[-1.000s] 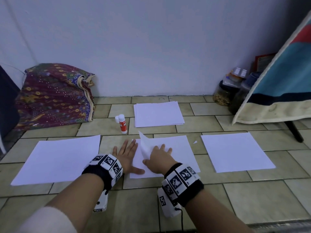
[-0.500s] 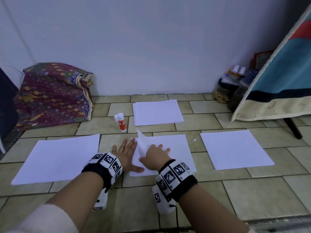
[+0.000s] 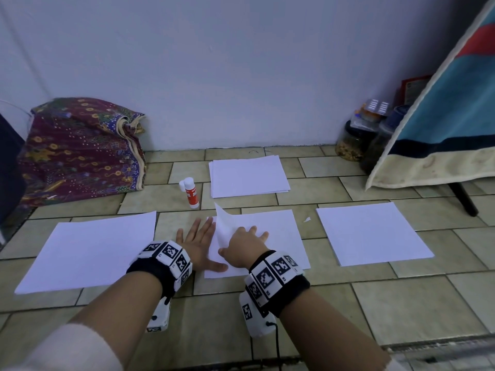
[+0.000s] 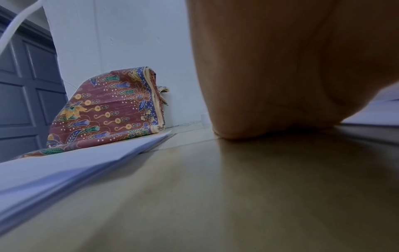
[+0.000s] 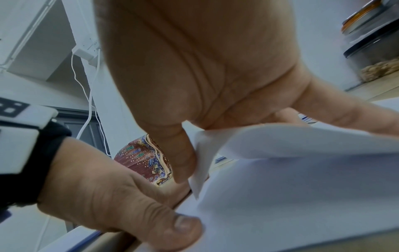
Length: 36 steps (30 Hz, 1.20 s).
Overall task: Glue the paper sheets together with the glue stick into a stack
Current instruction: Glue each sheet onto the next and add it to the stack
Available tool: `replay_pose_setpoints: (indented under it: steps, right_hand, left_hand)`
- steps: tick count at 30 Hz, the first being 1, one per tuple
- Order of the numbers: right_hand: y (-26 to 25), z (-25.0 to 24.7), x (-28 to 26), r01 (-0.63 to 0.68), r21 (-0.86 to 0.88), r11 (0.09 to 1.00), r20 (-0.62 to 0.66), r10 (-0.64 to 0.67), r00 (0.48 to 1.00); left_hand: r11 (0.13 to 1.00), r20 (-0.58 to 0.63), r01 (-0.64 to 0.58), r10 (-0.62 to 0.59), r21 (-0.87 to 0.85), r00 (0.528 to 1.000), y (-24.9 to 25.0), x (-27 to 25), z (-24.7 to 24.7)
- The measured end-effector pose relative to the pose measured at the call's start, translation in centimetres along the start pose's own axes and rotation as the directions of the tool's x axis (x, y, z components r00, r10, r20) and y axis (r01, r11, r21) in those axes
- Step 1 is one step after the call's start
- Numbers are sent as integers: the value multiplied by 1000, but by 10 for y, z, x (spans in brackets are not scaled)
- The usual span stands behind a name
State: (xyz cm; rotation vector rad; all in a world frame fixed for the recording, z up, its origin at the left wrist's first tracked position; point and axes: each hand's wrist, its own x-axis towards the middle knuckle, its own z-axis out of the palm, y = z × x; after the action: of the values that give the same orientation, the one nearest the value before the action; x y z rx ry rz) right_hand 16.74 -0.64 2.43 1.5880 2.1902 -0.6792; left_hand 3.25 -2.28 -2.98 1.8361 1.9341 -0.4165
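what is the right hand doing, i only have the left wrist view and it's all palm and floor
Observer: The right hand pinches the left edge of the top sheet of the middle pile, curling it up off the paper below.
Operator: and the left hand, is it on that pile
Observer: Only partly. The left hand lies flat, fingers spread on the floor tile, with its thumb pressing the pile by the near left corner.
Operator: where's the glue
Observer: The glue stick stands upright on the floor beyond the left hand, just left of the far stack.
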Motion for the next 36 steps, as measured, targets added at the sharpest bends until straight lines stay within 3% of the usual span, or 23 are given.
replay_pose_setpoints:
  steps: [7,12,36]
  right_hand:
    - [3,6,4,-7,41,999,-20,8,1000]
    - [0,21,22,-55,170,984,-52,65,997]
    - [5,7,5,52,14,999,46,-53,998]
  left_hand:
    - [1000,6,9,-9,9,1000,1,-3,-2]
    - [1000,31,-2,2,-14,1000,5,-9,-7]
    - [996,12,81,-81,-30,997,8,-15,-6]
